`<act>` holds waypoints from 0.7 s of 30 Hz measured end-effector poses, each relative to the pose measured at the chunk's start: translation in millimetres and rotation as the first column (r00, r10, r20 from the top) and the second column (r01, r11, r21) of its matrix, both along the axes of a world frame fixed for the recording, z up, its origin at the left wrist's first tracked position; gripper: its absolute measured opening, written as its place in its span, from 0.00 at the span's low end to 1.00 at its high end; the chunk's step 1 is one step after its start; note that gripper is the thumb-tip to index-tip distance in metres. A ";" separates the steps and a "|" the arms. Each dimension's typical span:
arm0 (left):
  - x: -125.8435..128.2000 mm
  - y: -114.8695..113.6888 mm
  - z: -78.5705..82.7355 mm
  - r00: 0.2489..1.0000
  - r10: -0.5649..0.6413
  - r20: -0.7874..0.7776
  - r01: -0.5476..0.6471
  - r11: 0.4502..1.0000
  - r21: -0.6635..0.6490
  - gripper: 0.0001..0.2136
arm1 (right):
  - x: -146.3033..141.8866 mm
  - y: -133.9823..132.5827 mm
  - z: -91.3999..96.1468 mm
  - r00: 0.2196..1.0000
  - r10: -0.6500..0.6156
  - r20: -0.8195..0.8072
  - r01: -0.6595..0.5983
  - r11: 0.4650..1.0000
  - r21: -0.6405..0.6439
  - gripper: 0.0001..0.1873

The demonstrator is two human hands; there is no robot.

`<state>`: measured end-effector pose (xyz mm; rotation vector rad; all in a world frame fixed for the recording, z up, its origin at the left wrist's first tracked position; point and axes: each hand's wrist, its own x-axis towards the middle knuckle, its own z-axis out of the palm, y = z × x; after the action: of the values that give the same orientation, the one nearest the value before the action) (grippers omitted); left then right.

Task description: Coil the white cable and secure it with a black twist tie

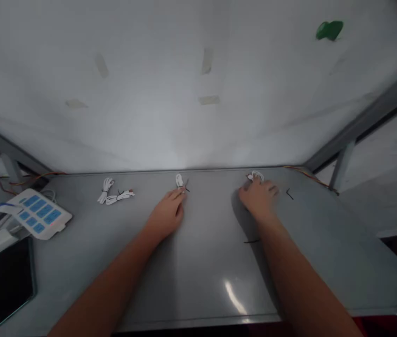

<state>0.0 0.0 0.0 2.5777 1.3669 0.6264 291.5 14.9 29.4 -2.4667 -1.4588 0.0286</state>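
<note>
where four looped white cables (120, 196) lie, the right hand (259, 200) is spread, the left hand (165, 213) unclear in grip.

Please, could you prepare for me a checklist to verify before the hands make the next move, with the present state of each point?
1. Left hand at the slim folded white cable bundle: ok, fingers reach its near end.
2. Right hand at the coiled white cable: ok, fingers are over its near part.
3. Firm grip by either hand: cannot tell, the fingers hide the contact.
4. Thin black strips gathered together: not ok, a bent black strip lies right of the right hand, a straight black strip beside the right forearm.
5. Rectangular white power strip with blue socket panels apart from both hands: ok, it lies at the left.
</note>
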 end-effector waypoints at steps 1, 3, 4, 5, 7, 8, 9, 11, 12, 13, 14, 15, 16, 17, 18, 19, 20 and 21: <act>-2.8 2.3 -1.1 0.996 0.093 -0.014 -0.093 0.996 0.010 0.20 | 0.4 1.5 -1.8 1.000 -0.002 -0.012 0.001 1.000 -0.023 0.32; -11.4 5.6 -0.9 0.955 0.291 -0.061 -0.289 0.956 0.049 0.19 | -5.9 2.9 -6.2 0.998 0.053 -0.018 -0.054 0.998 -0.027 0.29; -17.2 6.8 0.4 0.922 0.377 -0.090 -0.371 0.925 0.077 0.19 | -12.0 2.5 -8.4 0.993 0.119 -0.009 -0.119 0.993 -0.012 0.28; -23.5 7.9 2.4 0.885 0.451 -0.117 -0.440 0.891 0.110 0.18 | -19.5 1.1 -10.4 0.979 0.204 0.002 -0.204 0.979 0.005 0.28; -36.1 9.8 7.8 0.807 0.574 -0.140 -0.549 0.816 0.181 0.17 | -37.7 -5.1 -13.1 0.916 0.400 0.015 -0.401 0.916 0.035 0.25; -40.9 10.6 11.0 0.774 0.620 -0.128 -0.589 0.779 0.215 0.16 | -47.9 -10.1 -13.6 0.873 0.488 0.014 -0.488 0.872 0.046 0.24; -43.8 11.0 14.4 0.752 0.651 -0.103 -0.616 0.750 0.242 0.16 | -58.5 -16.3 -13.7 0.831 0.556 0.009 -0.555 0.830 0.055 0.23; -42.7 10.3 21.0 0.747 0.663 -0.049 -0.634 0.733 0.247 0.16 | -79.8 -31.4 -12.1 0.764 0.645 0.002 -0.643 0.763 0.066 0.24; -38.6 8.9 23.7 0.762 0.647 -0.038 -0.627 0.751 0.208 0.16 | -89.7 -39.7 -10.6 0.731 0.682 -0.005 -0.681 0.729 0.068 0.24; -32.6 6.9 26.0 0.776 0.629 -0.040 -0.620 0.774 0.130 0.16 | -98.6 -47.9 -8.7 0.692 0.722 -0.017 -0.719 0.691 0.072 0.25; -25.5 4.3 27.7 0.786 0.615 -0.059 -0.616 0.788 0.008 0.17 | -106.2 -55.4 -6.4 0.648 0.761 -0.032 -0.757 0.648 0.083 0.25; -17.9 1.4 28.8 0.794 0.602 -0.088 -0.608 0.784 -0.127 0.19 | -112.1 -61.9 -3.8 0.603 0.796 -0.044 -0.790 0.604 0.100 0.25; -10.6 -1.5 29.4 0.803 0.584 -0.119 -0.594 0.770 -0.233 0.21 | -116.3 -66.9 -1.0 0.569 0.821 -0.046 -0.812 0.570 0.124 0.25; -4.3 -4.2 29.5 0.811 0.568 -0.140 -0.581 0.753 -0.308 0.22 | -118.6 -70.3 1.9 0.552 0.833 -0.033 -0.822 0.550 0.149 0.25; 0.5 -6.4 29.3 0.817 0.555 -0.154 -0.570 0.741 -0.356 0.23 | -119.2 -71.9 4.7 0.554 0.833 -0.010 -0.820 0.547 0.170 0.24; 3.8 -8.0 28.9 0.819 0.551 -0.159 -0.566 0.732 -0.380 0.22 | -118.4 -71.9 7.2 0.575 0.818 0.019 -0.807 0.562 0.182 0.23; 5.5 -8.7 28.5 0.816 0.557 -0.157 -0.569 0.724 -0.390 0.21 | -116.4 -70.4 9.0 0.609 0.792 0.047 -0.785 0.592 0.184 0.21; 5.8 -8.7 28.0 0.809 0.569 -0.150 -0.576 0.715 -0.395 0.20 | -113.7 -67.7 10.0 0.645 0.761 0.065 -0.758 0.627 0.177 0.19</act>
<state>5.8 -8.7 28.0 1.8014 2.0655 0.3142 177.8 -52.9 39.4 -1.5163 -2.2695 0.0720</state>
